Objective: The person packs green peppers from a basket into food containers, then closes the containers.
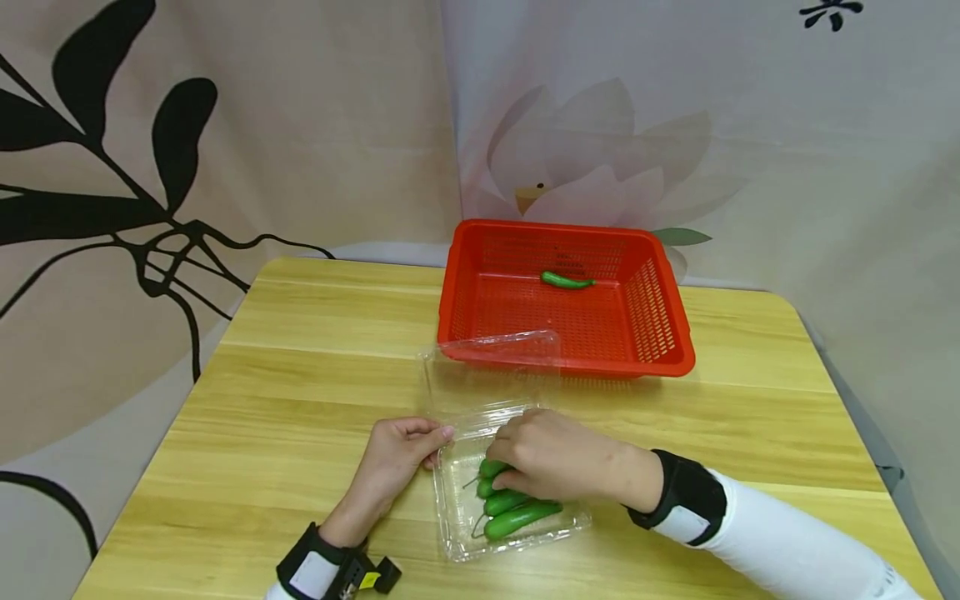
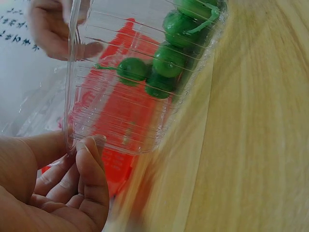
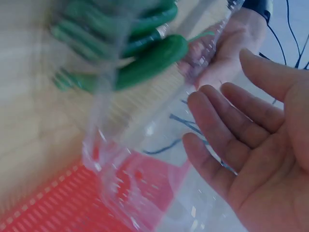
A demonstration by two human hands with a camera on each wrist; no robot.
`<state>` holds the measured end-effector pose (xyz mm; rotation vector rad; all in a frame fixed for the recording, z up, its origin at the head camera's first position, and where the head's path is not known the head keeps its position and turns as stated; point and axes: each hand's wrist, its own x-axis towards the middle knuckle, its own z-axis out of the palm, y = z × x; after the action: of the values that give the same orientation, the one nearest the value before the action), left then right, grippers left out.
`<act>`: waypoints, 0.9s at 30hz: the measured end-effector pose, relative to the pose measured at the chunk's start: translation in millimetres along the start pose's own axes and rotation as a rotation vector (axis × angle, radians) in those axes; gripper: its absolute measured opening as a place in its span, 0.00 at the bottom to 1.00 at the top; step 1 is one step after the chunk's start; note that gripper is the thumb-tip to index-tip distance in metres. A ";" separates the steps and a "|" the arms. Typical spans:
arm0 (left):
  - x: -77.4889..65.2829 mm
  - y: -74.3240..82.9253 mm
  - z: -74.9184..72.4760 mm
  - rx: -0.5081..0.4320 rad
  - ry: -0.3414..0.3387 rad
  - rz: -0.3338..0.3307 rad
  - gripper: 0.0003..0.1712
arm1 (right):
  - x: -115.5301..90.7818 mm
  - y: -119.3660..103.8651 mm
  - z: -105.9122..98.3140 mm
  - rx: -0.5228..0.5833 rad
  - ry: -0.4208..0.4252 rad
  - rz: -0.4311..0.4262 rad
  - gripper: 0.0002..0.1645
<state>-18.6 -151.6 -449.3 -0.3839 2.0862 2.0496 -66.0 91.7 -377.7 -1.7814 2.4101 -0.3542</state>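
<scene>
A clear plastic clamshell box [image 1: 450, 537] lies unfolded on the table, and several green chili peppers [image 1: 517, 518] rest side by side inside it. My left hand [image 1: 397, 454] pinches the box's left rim between thumb and fingers; the left wrist view shows this grip close up. Over the peppers, my right hand [image 1: 558, 457] reaches across the box from the right. In the right wrist view its fingers [image 3: 227, 130] are spread and hold nothing, beside the peppers. From the head view the hand hides the upper part of the peppers.
Behind the box stands a red perforated basket [image 1: 671, 360] with one green chili pepper [image 1: 564, 281] in it. The box's transparent lid [image 1: 487, 371] is folded back and overlaps the basket's front left corner. A patterned curtain [image 1: 337, 125] hangs behind the wooden table [image 1: 300, 400].
</scene>
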 end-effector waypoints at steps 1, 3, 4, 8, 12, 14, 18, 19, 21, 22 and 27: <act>-0.2 0.5 0.1 -0.001 0.000 0.000 0.06 | -0.6 0.3 -3.2 0.000 0.013 -0.006 0.09; -0.2 0.9 0.4 0.000 0.001 0.002 0.06 | -1.6 1.1 -10.3 0.001 0.059 -0.033 0.09; -0.2 1.1 0.4 -0.002 0.001 0.002 0.06 | -2.2 1.7 -14.5 -0.006 0.094 -0.044 0.10; 0.0 1.4 0.4 0.000 0.001 0.006 0.07 | -5.8 4.6 -35.2 -0.006 0.217 -0.053 0.14; -0.4 2.1 0.4 0.004 0.005 0.003 0.06 | -9.1 10.9 -57.6 0.020 0.291 -0.007 0.18; -0.6 2.0 0.4 0.003 0.005 0.000 0.06 | -10.7 15.3 -67.4 0.031 0.321 0.016 0.20; -0.9 2.1 0.5 -0.005 0.005 -0.005 0.07 | -13.8 25.5 -83.7 0.032 0.373 0.042 0.23; -0.9 2.1 0.6 -0.008 0.006 -0.006 0.07 | -14.5 28.2 -86.9 0.033 0.380 0.049 0.24; -1.3 2.5 0.6 -0.011 0.007 -0.007 0.07 | -15.3 33.6 -92.5 0.030 0.390 0.061 0.24; -1.5 2.4 0.6 -0.010 0.008 -0.005 0.07 | -15.6 36.4 -94.6 0.028 0.395 0.069 0.24; -1.4 2.1 0.5 -0.005 0.013 0.004 0.07 | -16.0 50.8 -99.7 0.006 0.402 0.112 0.25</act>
<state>-17.9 -151.0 -446.9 -0.3956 2.0914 2.0607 -131.8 132.4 -295.3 -1.6964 2.7511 -0.7711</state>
